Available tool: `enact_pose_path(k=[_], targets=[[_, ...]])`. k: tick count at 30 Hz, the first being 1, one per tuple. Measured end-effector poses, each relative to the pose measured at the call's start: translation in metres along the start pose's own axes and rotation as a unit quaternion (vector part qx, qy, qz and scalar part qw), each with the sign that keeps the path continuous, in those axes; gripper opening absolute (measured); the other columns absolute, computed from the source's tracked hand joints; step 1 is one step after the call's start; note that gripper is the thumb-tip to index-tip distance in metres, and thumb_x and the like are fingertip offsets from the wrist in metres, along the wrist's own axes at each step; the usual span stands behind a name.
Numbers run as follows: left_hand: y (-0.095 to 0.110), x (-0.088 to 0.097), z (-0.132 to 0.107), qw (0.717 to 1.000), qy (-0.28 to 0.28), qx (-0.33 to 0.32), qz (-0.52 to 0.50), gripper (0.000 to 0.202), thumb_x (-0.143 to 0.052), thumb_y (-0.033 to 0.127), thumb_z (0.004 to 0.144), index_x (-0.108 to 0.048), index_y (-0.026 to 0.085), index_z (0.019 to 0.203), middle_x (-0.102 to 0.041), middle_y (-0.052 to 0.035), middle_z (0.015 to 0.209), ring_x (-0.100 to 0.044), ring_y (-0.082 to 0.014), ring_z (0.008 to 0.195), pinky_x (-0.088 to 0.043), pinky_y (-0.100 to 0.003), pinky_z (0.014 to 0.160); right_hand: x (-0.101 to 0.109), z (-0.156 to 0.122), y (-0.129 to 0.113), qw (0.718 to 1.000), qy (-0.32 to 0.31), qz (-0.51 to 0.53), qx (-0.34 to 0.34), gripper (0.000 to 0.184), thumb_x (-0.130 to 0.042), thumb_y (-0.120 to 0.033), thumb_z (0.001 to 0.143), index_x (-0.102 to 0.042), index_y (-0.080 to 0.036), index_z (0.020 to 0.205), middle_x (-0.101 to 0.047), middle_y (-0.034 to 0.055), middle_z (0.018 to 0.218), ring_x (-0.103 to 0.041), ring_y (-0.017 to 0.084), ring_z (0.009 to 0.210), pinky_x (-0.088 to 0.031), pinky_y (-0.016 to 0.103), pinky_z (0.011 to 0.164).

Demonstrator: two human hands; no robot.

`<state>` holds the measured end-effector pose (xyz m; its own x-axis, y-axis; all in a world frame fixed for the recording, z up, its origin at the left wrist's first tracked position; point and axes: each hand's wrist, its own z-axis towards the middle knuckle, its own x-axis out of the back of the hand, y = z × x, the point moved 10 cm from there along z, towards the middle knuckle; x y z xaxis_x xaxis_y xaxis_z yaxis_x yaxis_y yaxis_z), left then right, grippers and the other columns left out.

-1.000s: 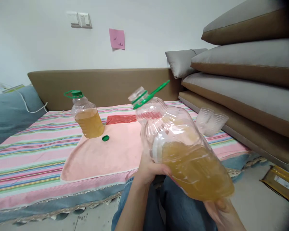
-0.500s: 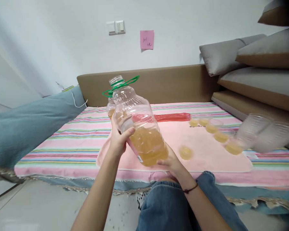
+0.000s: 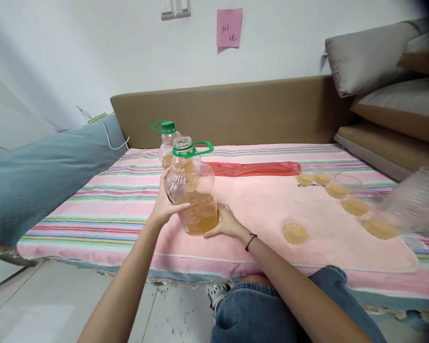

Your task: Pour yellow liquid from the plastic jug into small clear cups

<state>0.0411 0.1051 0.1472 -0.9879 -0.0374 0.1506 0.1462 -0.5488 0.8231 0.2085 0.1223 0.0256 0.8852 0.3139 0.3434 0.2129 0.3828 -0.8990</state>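
Both hands, left hand (image 3: pixel 166 206) and right hand (image 3: pixel 224 223), clasp the uncapped bottle (image 3: pixel 193 193), upright, neck upward, clear, holding amber liquid.

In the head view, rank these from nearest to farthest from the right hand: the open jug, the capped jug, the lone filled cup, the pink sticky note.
1. Open jug: held by the right hand.
2. Lone filled cup: to its right.
3. Capped jug: behind, left.
4. Pink sticky note: on the wall.

The bare pink towel (image 3: pixel 257 200) at frame centre leaves open passage between the held jug (image 3: pixel 193 195) at left, a second jug (image 3: pixel 167 143) right behind it, and filled cups (image 3: pixel 343 200) lining the right.
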Motion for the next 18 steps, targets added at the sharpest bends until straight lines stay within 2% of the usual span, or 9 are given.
enact_pose_path(k=[3, 7, 10, 12, 14, 16, 18], targets=[[-0.003, -0.004, -0.003, 1.000, -0.026, 0.013, -0.003, 0.125, -0.091, 0.047, 0.045, -0.023, 0.027, 0.148, -0.040, -0.0166, 0.148, -0.039, -0.0363, 0.138, -0.031, -0.050, 0.115, -0.003, -0.001, 0.004, 0.999, 0.013, -0.038, 0.000, 0.098, -0.098, -0.032, 0.030, -0.061, -0.019, 0.119, -0.061, 0.0080, 0.118, -0.050, 0.035, 0.116, -0.034, 0.049, 0.104], [0.003, -0.013, -0.003, 0.997, -0.061, 0.031, 0.033, 0.128, -0.089, 0.057, 0.044, -0.022, 0.026, 0.149, -0.039, -0.0175, 0.150, -0.036, -0.0377, 0.140, -0.031, -0.050, 0.116, 0.000, -0.010, -0.004, 0.998, 0.019, -0.052, 0.009, 0.103, -0.097, -0.029, 0.035, -0.055, -0.020, 0.128, -0.055, 0.0090, 0.128, -0.049, 0.032, 0.120, -0.035, 0.044, 0.106], [0.011, -0.011, -0.005, 0.994, -0.063, 0.034, 0.088, 0.127, -0.084, 0.064, 0.047, -0.019, 0.028, 0.151, -0.032, -0.0182, 0.154, -0.032, -0.0378, 0.142, -0.031, -0.050, 0.115, 0.011, -0.030, -0.005, 0.998, 0.028, -0.053, -0.015, 0.108, -0.094, -0.030, 0.044, -0.045, -0.019, 0.139, -0.045, 0.0127, 0.141, -0.040, 0.032, 0.132, -0.032, 0.044, 0.111], [0.023, -0.002, -0.011, 0.985, -0.034, 0.014, 0.169, 0.126, -0.080, 0.067, 0.052, -0.015, 0.029, 0.152, -0.027, -0.0193, 0.157, -0.029, -0.0379, 0.144, -0.031, -0.052, 0.115, 0.023, -0.051, -0.001, 0.997, 0.041, -0.051, -0.046, 0.103, -0.089, -0.035, 0.055, -0.039, -0.016, 0.143, -0.036, 0.0165, 0.147, -0.033, 0.032, 0.137, -0.029, 0.046, 0.113], [0.046, 0.006, -0.023, 0.954, 0.006, -0.034, 0.297, 0.122, -0.078, 0.067, 0.056, -0.014, 0.028, 0.153, -0.022, -0.0205, 0.158, -0.024, -0.0394, 0.146, -0.027, -0.057, 0.115, 0.036, -0.077, 0.003, 0.995, 0.053, -0.046, -0.073, 0.091, -0.079, -0.040, 0.066, -0.038, -0.013, 0.143, -0.035, 0.0186, 0.148, -0.033, 0.031, 0.138, -0.028, 0.048, 0.114], [0.075, 0.003, -0.041, 0.894, 0.035, -0.099, 0.435, 0.113, -0.077, 0.065, 0.060, -0.021, 0.027, 0.152, -0.018, -0.0205, 0.160, -0.018, -0.0418, 0.147, -0.022, -0.061, 0.115, 0.048, -0.104, 0.005, 0.994, 0.064, -0.034, -0.088, 0.083, -0.072, -0.043, 0.072, -0.040, -0.013, 0.141, -0.040, 0.0181, 0.145, -0.037, 0.030, 0.135, -0.030, 0.048, 0.114], [0.099, -0.011, -0.061, 0.830, 0.042, -0.153, 0.535, 0.101, -0.075, 0.062, 0.066, -0.032, 0.027, 0.149, -0.017, -0.0193, 0.161, -0.014, -0.0441, 0.147, -0.019, -0.062, 0.115, 0.061, -0.133, 0.005, 0.991, 0.086, -0.008, -0.100, 0.077, -0.068, -0.047, 0.073, -0.042, -0.014, 0.138, -0.044, 0.0160, 0.142, -0.041, 0.028, 0.133, -0.032, 0.048, 0.113]])
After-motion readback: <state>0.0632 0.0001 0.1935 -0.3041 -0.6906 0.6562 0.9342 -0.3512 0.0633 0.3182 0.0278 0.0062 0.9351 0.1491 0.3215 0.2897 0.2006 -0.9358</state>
